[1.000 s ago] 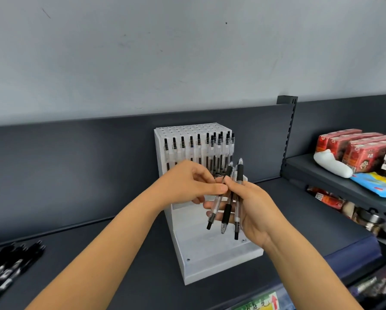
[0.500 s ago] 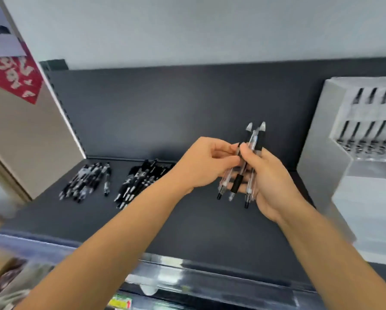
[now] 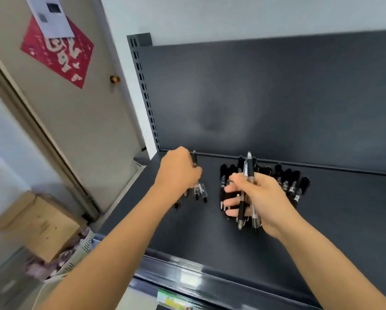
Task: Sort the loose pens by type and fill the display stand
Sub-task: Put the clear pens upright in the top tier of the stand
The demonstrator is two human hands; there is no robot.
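Right fingers [image 3: 230, 201] clamped round a pen bundle [image 3: 250, 173]; left fingers hidden behind the left hand [image 3: 178, 173], grip unclear.

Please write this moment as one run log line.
left hand: grips pen over left pile | right hand: holds pen bundle

My left hand [image 3: 178, 173] has let go of the bundle [image 3: 250, 175] and dropped to the left of the dark pile [image 3: 292, 182]. It now curls round a single pen [image 3: 194, 157] among the clear pens [image 3: 198, 193], the black end poking up past my knuckles. My right hand [image 3: 259, 198] has carried the bundle away from the stand to just over the dark pile. The stand has slipped out of view. A door [image 3: 87, 121], a red poster [image 3: 57, 52] and a box [image 3: 37, 222] have come in, well left of the dark pile.
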